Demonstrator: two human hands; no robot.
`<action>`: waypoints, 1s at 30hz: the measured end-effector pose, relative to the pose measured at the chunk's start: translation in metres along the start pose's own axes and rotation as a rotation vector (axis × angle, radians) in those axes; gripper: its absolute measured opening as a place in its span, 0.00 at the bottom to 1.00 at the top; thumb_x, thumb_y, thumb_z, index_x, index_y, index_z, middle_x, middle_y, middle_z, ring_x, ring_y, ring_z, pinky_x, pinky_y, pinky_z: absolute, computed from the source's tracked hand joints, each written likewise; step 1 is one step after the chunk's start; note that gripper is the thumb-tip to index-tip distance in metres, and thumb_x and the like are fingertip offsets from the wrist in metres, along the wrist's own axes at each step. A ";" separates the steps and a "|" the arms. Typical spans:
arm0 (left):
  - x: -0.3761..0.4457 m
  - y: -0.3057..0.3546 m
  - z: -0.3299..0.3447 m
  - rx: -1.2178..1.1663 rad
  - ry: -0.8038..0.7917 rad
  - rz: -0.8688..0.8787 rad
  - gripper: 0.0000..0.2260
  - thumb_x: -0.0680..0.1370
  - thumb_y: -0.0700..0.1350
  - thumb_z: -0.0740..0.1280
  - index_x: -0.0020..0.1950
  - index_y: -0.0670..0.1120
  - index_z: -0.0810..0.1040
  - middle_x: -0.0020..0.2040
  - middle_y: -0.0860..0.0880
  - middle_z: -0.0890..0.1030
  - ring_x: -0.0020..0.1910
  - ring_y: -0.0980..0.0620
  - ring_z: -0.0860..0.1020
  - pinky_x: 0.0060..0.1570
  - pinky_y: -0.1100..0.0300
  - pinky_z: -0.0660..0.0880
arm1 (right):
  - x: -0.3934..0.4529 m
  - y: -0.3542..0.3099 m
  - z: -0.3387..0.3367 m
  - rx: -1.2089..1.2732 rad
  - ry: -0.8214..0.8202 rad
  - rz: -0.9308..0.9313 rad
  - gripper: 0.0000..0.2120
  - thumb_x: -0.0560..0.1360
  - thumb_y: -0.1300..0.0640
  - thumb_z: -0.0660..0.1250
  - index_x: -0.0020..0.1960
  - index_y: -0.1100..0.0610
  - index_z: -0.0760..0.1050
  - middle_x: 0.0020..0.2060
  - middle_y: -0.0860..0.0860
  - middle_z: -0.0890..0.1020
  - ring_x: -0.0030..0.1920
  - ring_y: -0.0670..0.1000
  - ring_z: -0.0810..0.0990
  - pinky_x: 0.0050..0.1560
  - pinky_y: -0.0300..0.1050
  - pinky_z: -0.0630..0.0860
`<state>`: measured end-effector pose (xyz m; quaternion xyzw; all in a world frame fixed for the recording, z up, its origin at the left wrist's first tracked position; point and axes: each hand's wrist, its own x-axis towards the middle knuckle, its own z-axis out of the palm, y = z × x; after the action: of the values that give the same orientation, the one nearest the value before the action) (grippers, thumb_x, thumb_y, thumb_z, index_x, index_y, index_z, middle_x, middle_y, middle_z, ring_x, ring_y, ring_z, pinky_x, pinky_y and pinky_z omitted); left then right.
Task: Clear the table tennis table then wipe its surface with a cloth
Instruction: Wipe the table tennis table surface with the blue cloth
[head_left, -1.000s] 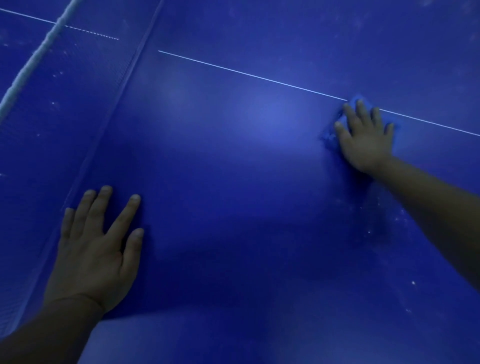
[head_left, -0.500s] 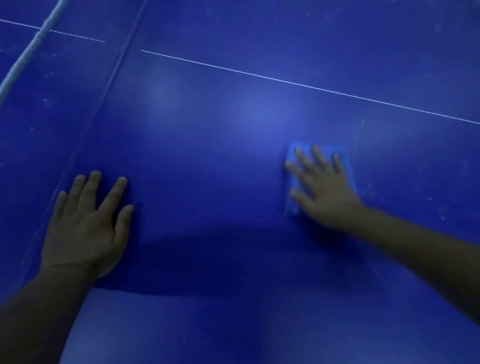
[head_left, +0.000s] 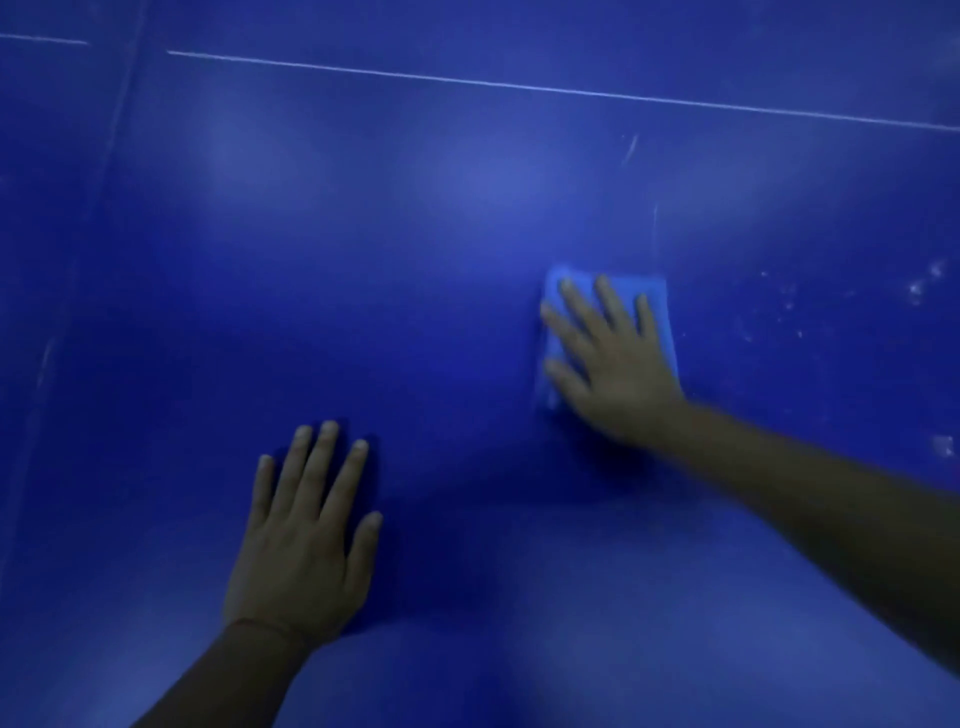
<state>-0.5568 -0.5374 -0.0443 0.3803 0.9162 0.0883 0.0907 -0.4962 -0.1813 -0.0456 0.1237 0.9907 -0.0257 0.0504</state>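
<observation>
Cloth (head_left: 655, 306) slid nearer under flat right hand (head_left: 613, 364), left hand (head_left: 301, 540) flat on table (head_left: 415, 260), white specks (head_left: 924, 286) right.

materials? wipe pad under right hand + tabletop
Cloth: looks like soft folded fabric, maybe microfibre; matte light blue, rounded edges, lying flat under the right hand.
Table top: rigid painted board, semi-gloss; soft light patches reflect, white line painted on.

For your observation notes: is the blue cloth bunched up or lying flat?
Flat: the blue rectangular cloth lies under the right hand.
</observation>
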 end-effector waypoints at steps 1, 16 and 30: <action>0.000 -0.001 -0.001 0.010 -0.018 0.008 0.29 0.83 0.59 0.45 0.78 0.45 0.63 0.80 0.43 0.59 0.80 0.42 0.54 0.76 0.41 0.49 | -0.047 -0.010 0.008 0.010 0.002 -0.074 0.29 0.82 0.37 0.47 0.79 0.48 0.60 0.80 0.51 0.58 0.79 0.61 0.54 0.74 0.70 0.50; 0.000 0.001 -0.002 -0.042 -0.006 0.015 0.27 0.80 0.55 0.51 0.77 0.46 0.67 0.78 0.40 0.61 0.79 0.40 0.54 0.77 0.41 0.47 | -0.070 -0.081 0.014 0.143 0.045 0.605 0.30 0.81 0.37 0.48 0.80 0.44 0.53 0.81 0.47 0.52 0.80 0.59 0.48 0.75 0.67 0.42; -0.004 0.003 -0.004 -0.045 -0.002 0.157 0.26 0.81 0.57 0.50 0.77 0.50 0.67 0.80 0.45 0.61 0.80 0.40 0.51 0.76 0.41 0.43 | -0.172 -0.128 0.032 0.066 0.069 0.583 0.29 0.81 0.38 0.49 0.79 0.47 0.61 0.79 0.50 0.59 0.79 0.60 0.54 0.75 0.69 0.48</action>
<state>-0.5530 -0.5380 -0.0395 0.4490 0.8812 0.1155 0.0928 -0.3588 -0.3492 -0.0547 0.4054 0.9132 -0.0382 0.0179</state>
